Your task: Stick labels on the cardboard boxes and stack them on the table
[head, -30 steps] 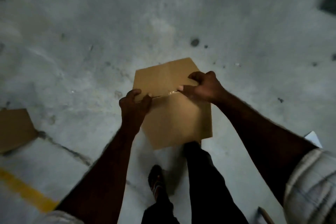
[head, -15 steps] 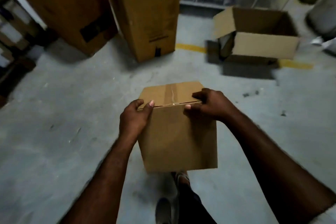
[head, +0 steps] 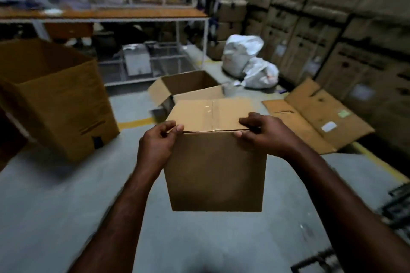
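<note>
A: Item one, cardboard box (head: 215, 168): where is it sitting?
B: It is not sitting anywhere. It is hanging in the air in front of the person, above the grey floor. Its top flaps are lying closed under a strip of clear tape (head: 209, 113).
A: Item two, hands?
B: The left hand (head: 158, 146) is pinching the near top edge at the left corner, with its fingers curling over the top. The right hand (head: 264, 135) is gripping the same edge at the right corner, thumb pressing under the flap line. Neither hand is supporting the underside.
A: Risks I am logging?
B: In my judgement, the whole weight is hanging from a flap edge. If the box is loaded, the tape could be lifting or the flap tearing, and the box could be dropping. Also, an open box (head: 188, 86), a large open carton (head: 57, 99) and flattened cardboard (head: 310, 117) are lying on the floor between the person and what is probably the table (head: 111, 15). Any of them could be catching a foot.
A: Not visible?
B: No label is showing on the top or near face. The other faces and the bottom are facing away. I cannot tell what the box holds. The table is blurring, so I am not making out any stack there
</note>
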Demonstrator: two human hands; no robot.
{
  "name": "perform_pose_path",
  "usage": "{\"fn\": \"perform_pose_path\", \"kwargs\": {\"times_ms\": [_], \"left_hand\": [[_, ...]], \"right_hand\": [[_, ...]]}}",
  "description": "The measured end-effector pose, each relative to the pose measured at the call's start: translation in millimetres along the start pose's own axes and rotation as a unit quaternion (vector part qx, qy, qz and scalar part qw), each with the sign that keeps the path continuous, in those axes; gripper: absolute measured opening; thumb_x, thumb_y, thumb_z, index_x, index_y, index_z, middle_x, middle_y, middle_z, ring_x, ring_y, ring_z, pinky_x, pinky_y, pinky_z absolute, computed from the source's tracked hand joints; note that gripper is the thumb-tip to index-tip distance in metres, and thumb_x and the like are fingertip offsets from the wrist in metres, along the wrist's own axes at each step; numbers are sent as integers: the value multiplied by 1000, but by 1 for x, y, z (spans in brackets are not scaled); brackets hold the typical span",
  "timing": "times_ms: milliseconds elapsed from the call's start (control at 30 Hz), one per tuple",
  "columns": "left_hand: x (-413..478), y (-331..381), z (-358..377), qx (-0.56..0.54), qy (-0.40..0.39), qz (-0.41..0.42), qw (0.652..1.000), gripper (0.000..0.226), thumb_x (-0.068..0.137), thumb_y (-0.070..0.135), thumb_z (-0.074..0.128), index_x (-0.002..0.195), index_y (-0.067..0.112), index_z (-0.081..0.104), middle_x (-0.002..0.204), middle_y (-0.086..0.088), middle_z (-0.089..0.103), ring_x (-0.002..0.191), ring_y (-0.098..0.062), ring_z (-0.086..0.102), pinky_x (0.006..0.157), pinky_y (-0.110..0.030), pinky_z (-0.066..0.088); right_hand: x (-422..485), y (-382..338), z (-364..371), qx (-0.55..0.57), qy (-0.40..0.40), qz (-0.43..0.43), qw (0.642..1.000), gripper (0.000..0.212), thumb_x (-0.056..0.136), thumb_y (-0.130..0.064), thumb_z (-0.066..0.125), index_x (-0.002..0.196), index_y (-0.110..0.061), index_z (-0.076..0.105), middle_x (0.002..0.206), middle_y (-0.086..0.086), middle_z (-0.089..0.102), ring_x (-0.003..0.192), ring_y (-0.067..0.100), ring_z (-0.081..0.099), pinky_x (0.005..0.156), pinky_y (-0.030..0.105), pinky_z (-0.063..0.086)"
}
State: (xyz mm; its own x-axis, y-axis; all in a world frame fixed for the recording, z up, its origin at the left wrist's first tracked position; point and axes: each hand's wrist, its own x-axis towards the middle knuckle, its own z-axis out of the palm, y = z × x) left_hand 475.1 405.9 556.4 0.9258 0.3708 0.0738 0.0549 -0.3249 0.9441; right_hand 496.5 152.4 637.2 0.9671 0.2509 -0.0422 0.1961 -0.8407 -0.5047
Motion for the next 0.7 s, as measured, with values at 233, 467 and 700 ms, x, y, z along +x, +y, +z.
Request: {"fn": "perform_pose_path", "kwargs": {"times_ms": [233, 467, 700], "left_hand": [[-48, 112, 103, -108, -123, 103, 981, 41, 89, 39, 69, 125, 20, 67, 113, 8, 66, 108, -10, 61, 92, -33, 54], [-160, 208, 207, -163, -236, 215, 933, 35, 91, 41, 67, 120, 23, 70, 103, 14, 67, 93, 15, 58, 92, -32, 54], [-323, 277, 294, -252, -353, 276, 858, 6, 94, 27, 67, 96, 27, 73, 97, 3, 72, 94, -11, 65, 87, -38, 54]], "right_hand": [[-123, 59, -105, -18, 157, 88, 984, 57, 85, -41, 73, 136, -19, 59, 136, 10, 55, 116, 22, 58, 101, 39, 46], [-293, 125, -176, -12, 307, 175, 935, 60, 82, -35, 77, 136, -14, 59, 137, 5, 57, 105, 5, 49, 88, 21, 41], [-488, 177, -207, -7, 431, 255, 866, 58, 77, -31, 82, 129, -13, 62, 138, 1, 57, 110, 1, 45, 71, 1, 38]]}}
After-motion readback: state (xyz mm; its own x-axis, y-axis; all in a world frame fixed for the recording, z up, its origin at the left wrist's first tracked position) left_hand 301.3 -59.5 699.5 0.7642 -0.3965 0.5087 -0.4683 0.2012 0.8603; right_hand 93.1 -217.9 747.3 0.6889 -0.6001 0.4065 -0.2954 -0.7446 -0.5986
